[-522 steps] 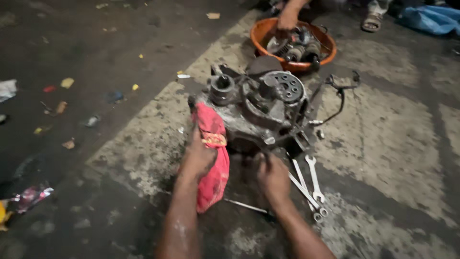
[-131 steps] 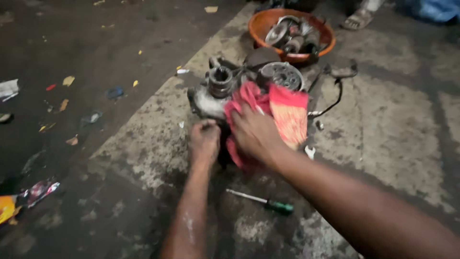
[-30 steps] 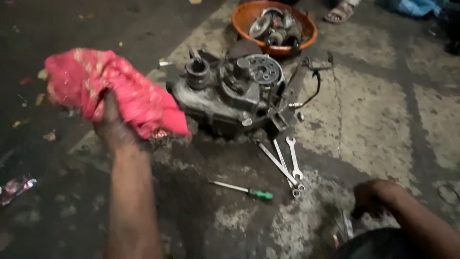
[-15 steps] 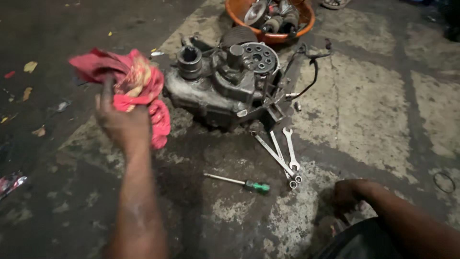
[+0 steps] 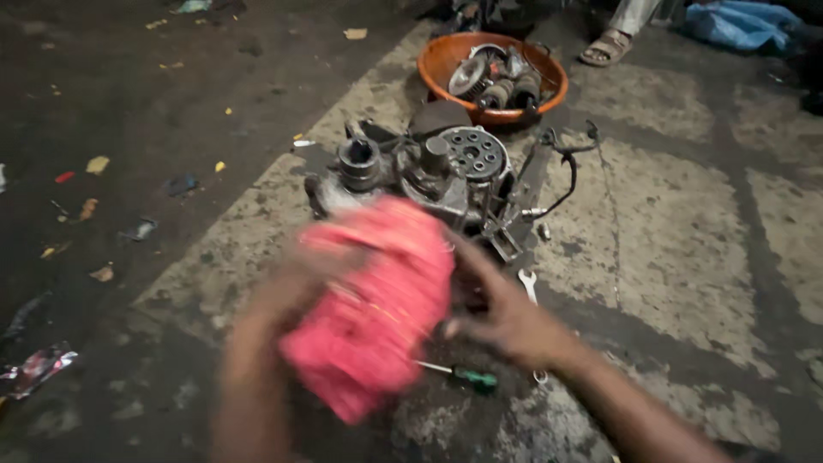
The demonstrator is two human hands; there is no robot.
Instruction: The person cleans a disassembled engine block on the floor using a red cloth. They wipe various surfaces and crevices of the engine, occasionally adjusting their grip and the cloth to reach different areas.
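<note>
A blurred red rag (image 5: 373,309) is bunched between the left hand (image 5: 274,296) and the right hand (image 5: 506,321), just in front of a greasy engine block (image 5: 429,176) on the concrete floor (image 5: 686,240). A green-handled screwdriver (image 5: 459,375) and a wrench (image 5: 527,283) lie near the engine; behind it sits an orange basin (image 5: 437,60) of metal parts.

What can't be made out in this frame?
Head view only:
- Left hand: motion-blurred, fingers and grip on the red rag unreadable.
- Engine block: near side hidden by the rag.
- Wrenches: mostly covered by the right hand.
- Screwdriver: tip behind the rag.
- Person by the orange bowl: cut off at the top edge, only a sandalled foot shows.
</note>
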